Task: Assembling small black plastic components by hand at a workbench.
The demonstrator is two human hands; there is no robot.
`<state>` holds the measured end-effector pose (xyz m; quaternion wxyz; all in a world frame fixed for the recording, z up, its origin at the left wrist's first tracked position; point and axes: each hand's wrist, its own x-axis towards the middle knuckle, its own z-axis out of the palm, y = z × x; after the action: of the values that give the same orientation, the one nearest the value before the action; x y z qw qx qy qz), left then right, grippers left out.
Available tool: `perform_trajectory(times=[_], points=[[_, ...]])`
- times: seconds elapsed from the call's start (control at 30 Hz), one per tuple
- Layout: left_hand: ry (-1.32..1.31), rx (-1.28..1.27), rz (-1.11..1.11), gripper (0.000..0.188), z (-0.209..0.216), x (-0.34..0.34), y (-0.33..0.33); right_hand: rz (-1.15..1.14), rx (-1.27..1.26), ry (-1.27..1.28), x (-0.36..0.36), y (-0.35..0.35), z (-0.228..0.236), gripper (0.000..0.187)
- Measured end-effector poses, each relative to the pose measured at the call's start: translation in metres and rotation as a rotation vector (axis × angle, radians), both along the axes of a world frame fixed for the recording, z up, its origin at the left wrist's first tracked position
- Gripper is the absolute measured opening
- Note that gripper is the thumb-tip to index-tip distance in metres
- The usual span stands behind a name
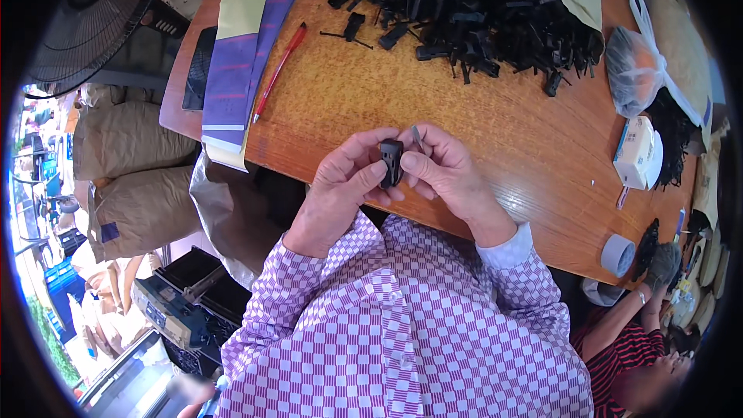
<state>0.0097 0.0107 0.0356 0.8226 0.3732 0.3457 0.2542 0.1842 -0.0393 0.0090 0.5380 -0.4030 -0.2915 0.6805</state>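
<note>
My left hand (pixel 340 182) and my right hand (pixel 441 166) meet over the near edge of a wooden table (pixel 433 101). Between their fingertips they pinch a small black plastic part (pixel 392 161), held upright. A thin grey metal pin (pixel 417 138) sticks up from my right hand's fingers, just beside the part. Farther back on the table lies a big heap of similar black plastic parts (pixel 480 11), with a few loose ones scattered at its left side.
A red pen (pixel 279 71), purple and yellow paper strips (pixel 244 62) and a dark phone (pixel 199 68) lie at the table's left. A tied plastic bag (pixel 636 62), a small white box (pixel 636 151) and a tape roll (pixel 618 255) sit at the right. Another person (pixel 642 340) works lower right. A fan (pixel 85 15) stands at left.
</note>
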Motion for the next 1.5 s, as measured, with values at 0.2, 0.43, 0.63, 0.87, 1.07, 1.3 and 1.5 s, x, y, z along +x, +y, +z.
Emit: perform_trajectory(times=[0.2, 0.43, 0.63, 0.87, 1.07, 1.3, 1.5], points=[[0.072, 0.109, -0.1, 0.041, 0.0, 0.002, -0.001, 0.088, 0.018, -0.042, 0.008, -0.002, -0.002, 0.009], [0.309, 0.496, -0.177, 0.045, -0.012, 0.008, -0.005, -0.085, 0.153, -0.405, -0.011, -0.003, -0.007, 0.01], [0.254, 0.489, -0.083, 0.038, -0.021, 0.0, 0.002, 0.008, 0.132, -0.627, -0.02, -0.004, 0.004, 0.016], [0.353, 0.723, -0.035, 0.029, -0.03, -0.007, 0.01, -0.003, 0.213, -0.749, -0.031, 0.01, 0.001, 0.014], [0.49, 0.779, 0.105, 0.03, -0.033, -0.012, 0.015, 0.008, 0.173, -0.813, -0.047, 0.027, -0.008, 0.011], [0.36, 0.699, 0.307, 0.011, -0.046, -0.029, 0.023, 0.203, 0.289, -0.931, -0.027, 0.09, 0.005, 0.02], [0.004, -0.143, 0.328, 0.028, -0.034, -0.038, 0.015, 0.072, 0.39, -1.889, -0.011, 0.15, -0.013, 0.022]])
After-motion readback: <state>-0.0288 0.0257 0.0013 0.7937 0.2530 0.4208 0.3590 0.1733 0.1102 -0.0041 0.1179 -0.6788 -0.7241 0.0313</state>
